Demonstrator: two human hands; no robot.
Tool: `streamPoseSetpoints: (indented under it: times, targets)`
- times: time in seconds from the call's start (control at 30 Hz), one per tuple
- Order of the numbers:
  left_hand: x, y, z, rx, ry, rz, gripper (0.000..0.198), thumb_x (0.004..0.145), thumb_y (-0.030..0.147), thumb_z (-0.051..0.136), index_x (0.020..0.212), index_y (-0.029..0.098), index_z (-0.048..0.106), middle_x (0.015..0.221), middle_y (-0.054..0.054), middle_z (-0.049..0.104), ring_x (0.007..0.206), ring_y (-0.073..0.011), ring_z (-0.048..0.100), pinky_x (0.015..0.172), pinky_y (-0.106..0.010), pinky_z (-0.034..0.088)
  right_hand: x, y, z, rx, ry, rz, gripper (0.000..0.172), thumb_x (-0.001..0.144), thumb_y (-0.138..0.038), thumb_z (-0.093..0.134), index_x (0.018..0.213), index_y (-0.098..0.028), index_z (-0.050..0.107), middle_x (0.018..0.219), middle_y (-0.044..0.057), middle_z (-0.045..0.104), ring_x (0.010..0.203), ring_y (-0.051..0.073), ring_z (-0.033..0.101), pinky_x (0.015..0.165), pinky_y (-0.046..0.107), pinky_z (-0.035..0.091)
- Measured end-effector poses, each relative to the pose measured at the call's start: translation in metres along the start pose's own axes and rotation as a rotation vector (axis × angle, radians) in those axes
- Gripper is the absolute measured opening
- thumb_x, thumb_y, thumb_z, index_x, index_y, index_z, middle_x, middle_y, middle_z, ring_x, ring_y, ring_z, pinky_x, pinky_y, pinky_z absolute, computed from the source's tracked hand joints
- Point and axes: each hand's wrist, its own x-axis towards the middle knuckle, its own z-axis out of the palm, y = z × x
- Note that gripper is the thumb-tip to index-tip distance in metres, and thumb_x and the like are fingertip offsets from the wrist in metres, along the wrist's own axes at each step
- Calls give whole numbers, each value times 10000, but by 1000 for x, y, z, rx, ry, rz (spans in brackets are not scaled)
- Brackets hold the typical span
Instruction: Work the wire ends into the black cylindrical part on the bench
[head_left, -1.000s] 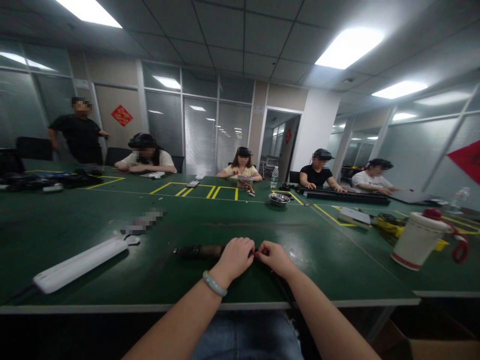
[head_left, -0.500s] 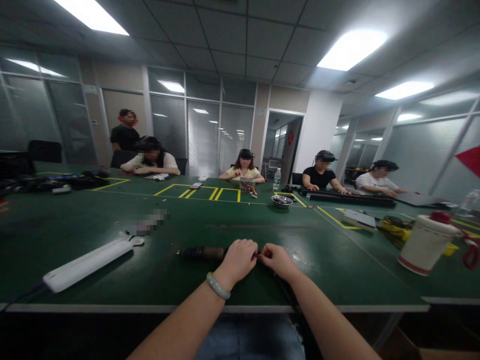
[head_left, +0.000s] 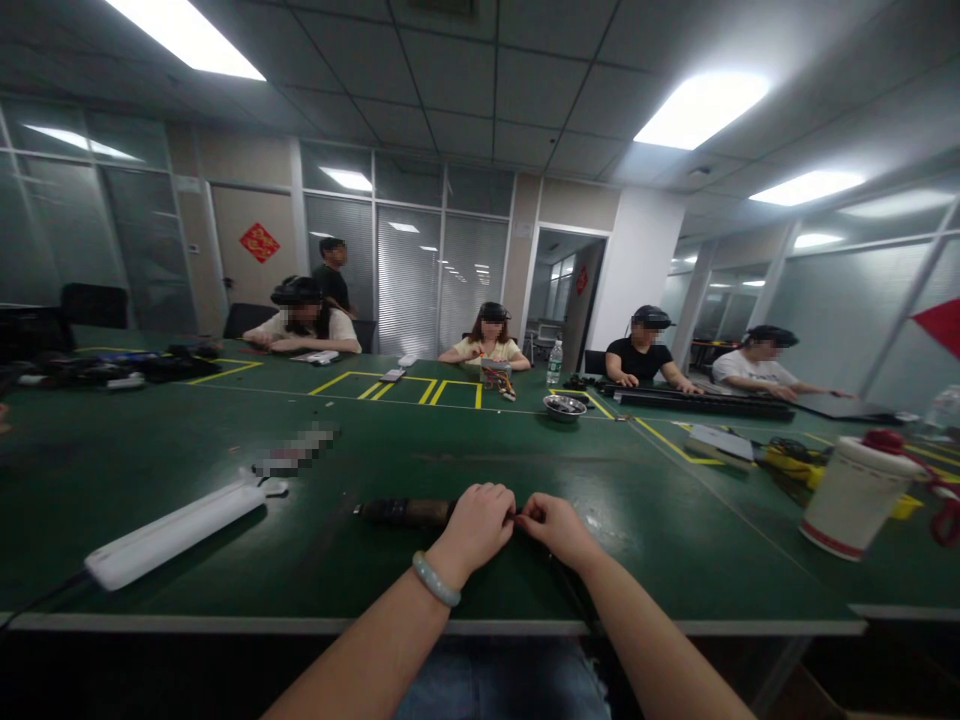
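Note:
A dark cylindrical tool with a small metal tip at its left end, in form like a corded electric screwdriver (head_left: pixel 409 512), lies on the green table in front of me. My left hand (head_left: pixel 484 520), with a bracelet at its wrist, is closed over the tool's right end and hides that part. Close beside it, my right hand (head_left: pixel 559 525) pinches at the tool's tail, where a dark cord (head_left: pixel 566 585) seems to start. This cord runs under my right wrist towards the table's front edge. The exact spot between my fingertips is mostly hidden.
To the left lies a white power strip (head_left: pixel 180 530), with a blurred-out object (head_left: pixel 296 450) beyond it. A metal bowl (head_left: pixel 565 407) and a water bottle (head_left: pixel 554 362) stand further back. A large cream cup (head_left: pixel 855 500) is at the right. Several people sit across the table.
Both my hands and the tool stay almost in place. In the background, a standing person has moved to the right, past the door. The view has shifted slightly.

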Motion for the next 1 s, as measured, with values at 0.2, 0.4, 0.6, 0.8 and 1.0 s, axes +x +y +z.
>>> streamPoseSetpoints:
  times: [0.2,0.4,0.6,0.8,1.0]
  targets:
    - [0,-1,2,-25,31,-8,61,819,204,598,854,199,549,896,-14,601,875,-184,549,791,-322,386,0,0,0,0,9,-7,161,799,-338,603,757,-185,631,682,-17,624,617,109,522,567,214,375]
    - [0,-3,2,-24,10,30,118,816,164,586,922,209,560,940,-22,612,916,-188,554,802,-320,384,1,0,0,-2,6,-8,176,797,-347,613,738,-181,620,656,-29,603,592,95,496,558,204,362]
    - [0,-4,5,-11,27,38,77,815,159,573,875,207,571,911,-17,602,898,-187,551,805,-326,388,0,-4,-2,-10,2,8,156,790,-324,619,742,-176,618,637,-32,583,582,91,492,529,196,343]
    - [0,-4,7,-2,38,23,30,818,181,579,840,195,566,897,-26,601,884,-190,545,811,-336,389,-1,-6,-2,-8,5,1,142,785,-317,622,744,-182,625,647,-31,599,592,96,505,543,202,354]
    - [1,-2,6,13,9,7,39,832,178,565,863,200,567,913,-28,600,902,-188,548,819,-331,389,0,-5,-1,-26,15,0,143,789,-320,614,742,-185,624,652,-31,609,591,97,509,564,205,376]
